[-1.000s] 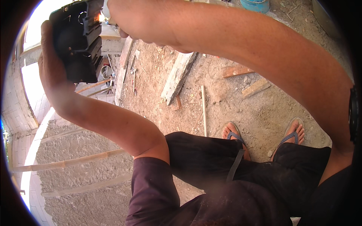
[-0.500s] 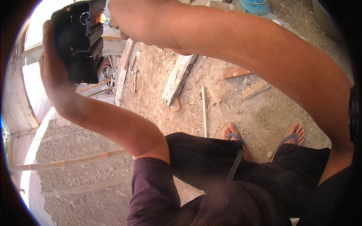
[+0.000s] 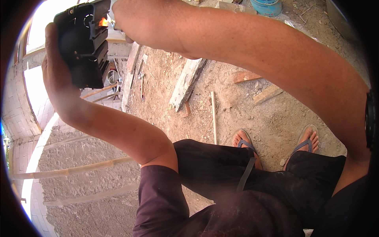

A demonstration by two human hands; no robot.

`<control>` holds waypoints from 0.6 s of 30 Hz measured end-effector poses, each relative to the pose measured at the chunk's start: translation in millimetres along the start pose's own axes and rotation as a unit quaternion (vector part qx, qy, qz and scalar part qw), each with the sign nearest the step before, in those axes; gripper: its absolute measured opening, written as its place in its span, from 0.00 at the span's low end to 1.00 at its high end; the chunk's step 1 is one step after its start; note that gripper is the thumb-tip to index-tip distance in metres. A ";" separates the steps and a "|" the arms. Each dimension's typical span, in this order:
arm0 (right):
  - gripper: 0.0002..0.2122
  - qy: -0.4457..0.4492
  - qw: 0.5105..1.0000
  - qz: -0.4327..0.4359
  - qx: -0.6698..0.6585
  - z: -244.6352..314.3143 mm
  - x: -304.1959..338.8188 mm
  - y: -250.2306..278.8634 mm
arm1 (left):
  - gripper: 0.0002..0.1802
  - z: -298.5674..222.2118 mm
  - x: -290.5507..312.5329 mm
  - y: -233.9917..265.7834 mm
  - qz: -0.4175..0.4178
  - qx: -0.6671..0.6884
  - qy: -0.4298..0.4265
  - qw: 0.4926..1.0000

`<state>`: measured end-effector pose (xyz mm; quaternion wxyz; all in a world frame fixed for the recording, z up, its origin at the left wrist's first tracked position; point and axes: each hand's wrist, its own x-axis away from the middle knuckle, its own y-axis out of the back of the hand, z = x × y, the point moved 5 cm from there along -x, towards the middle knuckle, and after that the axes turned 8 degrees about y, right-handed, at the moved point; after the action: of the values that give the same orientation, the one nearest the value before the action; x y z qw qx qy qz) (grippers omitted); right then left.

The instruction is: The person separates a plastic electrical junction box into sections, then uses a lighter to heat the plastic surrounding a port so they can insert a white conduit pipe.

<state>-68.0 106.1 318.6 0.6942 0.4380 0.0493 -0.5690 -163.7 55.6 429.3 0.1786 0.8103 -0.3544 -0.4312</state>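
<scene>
Up at the top left, my left hand point(image 3: 59, 75) is closed round a black plastic electrical box point(image 3: 77, 47) made of two joined sections. Its hollow side faces me, with round holes visible in the walls. My right hand point(image 3: 132, 21) is closed just right of the box, its fingers mostly hidden behind the hand and wrist. A small orange flame point(image 3: 103, 22) burns between that hand and the box's right side, touching or very near the slotted edge. What looks like a lighter's pale metal tip point(image 3: 112, 17) shows at the fingers; its body is hidden.
Dirt ground below holds a rough wooden plank point(image 3: 187, 85), a thin pale pole point(image 3: 214, 116) and wood scraps point(image 3: 268, 93). A blue bucket point(image 3: 267, 7) stands at the far edge. Bamboo poles point(image 3: 75, 171) cross a rough plastered wall point(image 3: 87, 189) at left. My sandalled feet are below.
The flame shows a little more clearly beside the box's edge. Both hands and the box have hardly moved.
</scene>
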 end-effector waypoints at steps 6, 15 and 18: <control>0.18 0.036 0.995 0.039 0.086 2.4 -0.7 -1.5 | 0.38 4.0 -10.2 1.4 0.027 -0.013 0.001 1.000; 0.11 0.100 0.975 -0.007 0.199 -8.1 17.5 14.3 | 0.41 -4.9 2.3 -15.2 0.074 -0.098 0.023 0.992; 0.13 0.083 0.981 -0.094 0.148 -25.7 19.7 13.8 | 0.41 -5.5 2.9 -22.2 0.105 -0.171 0.018 0.980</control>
<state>-38.6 108.0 299.3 0.5584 0.5755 0.0630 -0.5942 -148.7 68.6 417.5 0.3650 0.7337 -0.3553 -0.4497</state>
